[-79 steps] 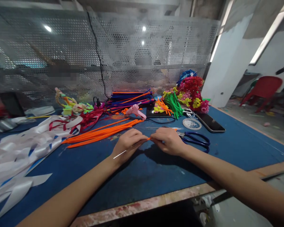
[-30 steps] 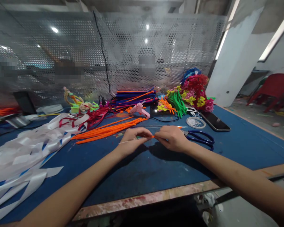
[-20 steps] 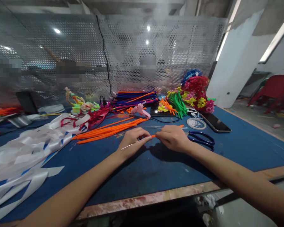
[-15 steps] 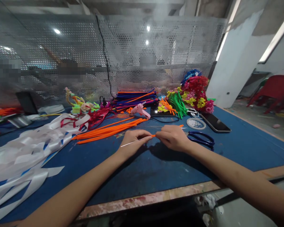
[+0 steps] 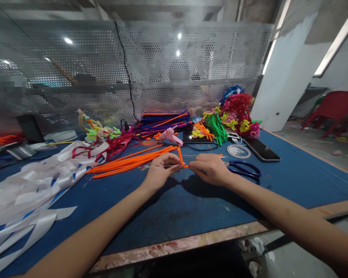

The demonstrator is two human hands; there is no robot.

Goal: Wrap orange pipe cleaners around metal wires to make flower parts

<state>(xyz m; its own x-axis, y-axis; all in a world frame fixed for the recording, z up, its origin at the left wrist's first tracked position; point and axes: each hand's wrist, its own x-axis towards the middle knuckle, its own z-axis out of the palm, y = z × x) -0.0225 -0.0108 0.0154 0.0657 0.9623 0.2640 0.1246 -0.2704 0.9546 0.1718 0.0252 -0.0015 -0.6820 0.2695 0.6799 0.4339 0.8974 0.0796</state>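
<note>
My left hand (image 5: 160, 171) pinches a thin silver wire (image 5: 150, 166) that pokes out to the left. My right hand (image 5: 210, 169) is closed on an orange pipe cleaner (image 5: 181, 157) at the spot where the two hands meet. A short free end of the pipe cleaner sticks up between the fingers. Both hands hover just above the blue table top (image 5: 191, 204). A pile of orange pipe cleaners (image 5: 127, 160) lies just behind my left hand.
Blue scissors (image 5: 245, 170) lie right of my right hand, with a round dish of white beads (image 5: 238, 151) and a phone (image 5: 261, 150) behind. A pink glue gun (image 5: 169, 135), coloured pipe cleaners (image 5: 162, 119), finished flowers (image 5: 237, 112) and white ribbons (image 5: 23, 189) surround them.
The free orange end now stands up between my hands where it lay flat before. The silver wire has swung from pointing down-left to nearly level.
</note>
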